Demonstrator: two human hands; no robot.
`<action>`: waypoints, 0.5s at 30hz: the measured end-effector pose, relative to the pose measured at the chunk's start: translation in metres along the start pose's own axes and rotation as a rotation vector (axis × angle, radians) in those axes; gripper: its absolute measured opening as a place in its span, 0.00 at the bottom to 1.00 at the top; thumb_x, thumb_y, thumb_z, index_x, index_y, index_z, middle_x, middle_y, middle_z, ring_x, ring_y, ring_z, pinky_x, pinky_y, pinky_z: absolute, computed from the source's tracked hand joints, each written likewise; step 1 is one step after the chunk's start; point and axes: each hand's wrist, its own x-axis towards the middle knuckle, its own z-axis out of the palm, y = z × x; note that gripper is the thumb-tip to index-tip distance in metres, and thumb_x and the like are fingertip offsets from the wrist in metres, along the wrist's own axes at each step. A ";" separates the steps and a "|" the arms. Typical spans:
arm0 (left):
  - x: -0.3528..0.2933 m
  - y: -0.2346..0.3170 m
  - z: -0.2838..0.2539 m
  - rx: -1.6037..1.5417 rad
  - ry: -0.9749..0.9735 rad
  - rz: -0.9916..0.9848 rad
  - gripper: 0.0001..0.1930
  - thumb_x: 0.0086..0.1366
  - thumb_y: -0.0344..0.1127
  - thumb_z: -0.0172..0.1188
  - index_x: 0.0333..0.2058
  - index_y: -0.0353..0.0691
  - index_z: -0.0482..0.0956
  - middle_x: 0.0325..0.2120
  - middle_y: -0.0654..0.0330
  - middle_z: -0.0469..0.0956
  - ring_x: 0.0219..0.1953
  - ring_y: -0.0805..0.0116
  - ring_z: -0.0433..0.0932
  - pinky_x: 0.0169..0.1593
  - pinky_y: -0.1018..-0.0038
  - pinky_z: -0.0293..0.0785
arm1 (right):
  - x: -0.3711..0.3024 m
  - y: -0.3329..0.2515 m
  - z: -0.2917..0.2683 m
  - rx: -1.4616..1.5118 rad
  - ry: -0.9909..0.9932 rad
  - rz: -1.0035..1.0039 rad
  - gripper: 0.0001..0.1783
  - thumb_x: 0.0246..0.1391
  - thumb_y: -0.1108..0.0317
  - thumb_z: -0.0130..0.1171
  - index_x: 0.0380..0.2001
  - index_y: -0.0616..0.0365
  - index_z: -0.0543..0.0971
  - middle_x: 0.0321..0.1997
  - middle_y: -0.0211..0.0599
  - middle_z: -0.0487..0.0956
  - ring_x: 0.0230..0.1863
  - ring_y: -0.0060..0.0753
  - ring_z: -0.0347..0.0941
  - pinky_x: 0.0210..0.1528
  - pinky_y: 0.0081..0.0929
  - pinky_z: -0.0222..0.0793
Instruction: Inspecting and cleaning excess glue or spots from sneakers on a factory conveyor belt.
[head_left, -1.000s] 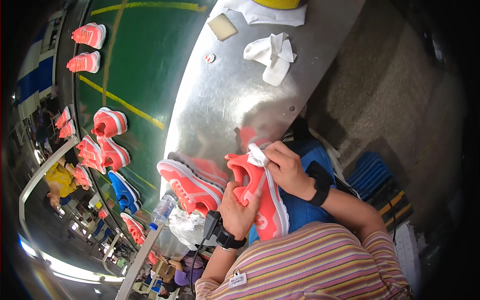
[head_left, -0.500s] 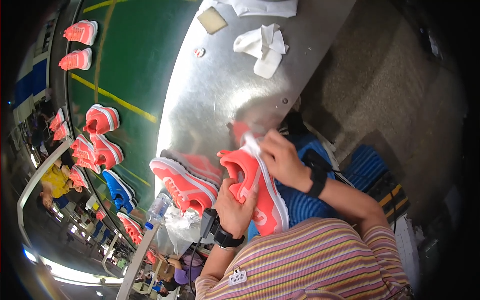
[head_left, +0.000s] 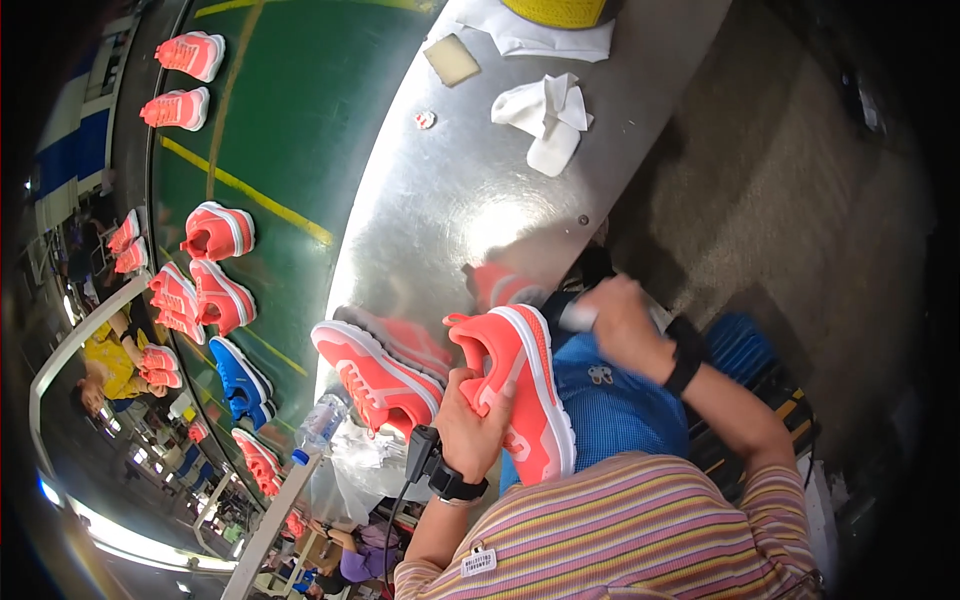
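A coral shoe (head_left: 535, 395) is held by the left grip (head_left: 470, 430), which is closed around its side near the foot opening, and there it is, propped above the lap, heel pointed away, toe tucked close to the striped shirt (head_left: 620, 530), white sole edge turned to the right. Over on the right, clear of that sole, the right grip (head_left: 628, 325) is caught in a blur, its fingers drawn together on a small white cloth (head_left: 578, 317); its exact hold cannot be made out. A dark band is worn on each wrist. Just left of the held shoe, a second coral shoe (head_left: 375, 372) is laid on the shiny metal surface (head_left: 420, 220), and its colour is mirrored there. Farther up the surface, a crumpled white rag (head_left: 545, 110), a tan sponge (head_left: 452, 61) and a small red-and-white scrap (head_left: 425, 120) are spread out, with a yellow tub (head_left: 560, 10) partly cut off by the top edge. By the near left corner, a clear bottle (head_left: 322, 420) is seen beside a crinkled plastic bag (head_left: 360, 455). Out left, the green belt (head_left: 290, 90) is dotted with more coral shoes (head_left: 220, 230) and one blue shoe (head_left: 240, 380).
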 end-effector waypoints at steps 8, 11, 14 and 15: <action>0.005 -0.019 -0.004 -0.107 -0.007 -0.002 0.22 0.53 0.47 0.60 0.37 0.36 0.68 0.25 0.50 0.76 0.29 0.57 0.78 0.32 0.69 0.72 | 0.027 -0.037 0.021 -0.145 0.100 -0.166 0.18 0.43 0.75 0.50 0.41 0.53 0.76 0.22 0.34 0.64 0.28 0.36 0.62 0.33 0.32 0.56; 0.006 -0.032 -0.008 -0.055 -0.016 0.011 0.22 0.53 0.48 0.60 0.37 0.36 0.69 0.25 0.51 0.76 0.29 0.59 0.78 0.31 0.69 0.72 | 0.049 -0.053 0.005 0.085 0.139 -0.055 0.15 0.41 0.78 0.50 0.37 0.61 0.75 0.23 0.36 0.65 0.28 0.40 0.61 0.32 0.34 0.55; 0.007 -0.032 -0.009 -0.081 -0.038 -0.003 0.22 0.53 0.48 0.61 0.37 0.36 0.69 0.24 0.51 0.76 0.29 0.59 0.78 0.32 0.69 0.72 | 0.018 -0.092 0.019 0.171 -0.049 -0.260 0.18 0.44 0.73 0.50 0.42 0.60 0.74 0.23 0.34 0.65 0.29 0.35 0.63 0.31 0.33 0.55; 0.004 -0.031 -0.011 -0.084 -0.043 -0.001 0.22 0.53 0.48 0.61 0.37 0.36 0.69 0.24 0.51 0.76 0.29 0.59 0.78 0.32 0.69 0.72 | 0.021 -0.084 0.023 0.008 -0.020 -0.211 0.18 0.44 0.72 0.50 0.42 0.60 0.74 0.23 0.33 0.65 0.29 0.35 0.64 0.32 0.33 0.55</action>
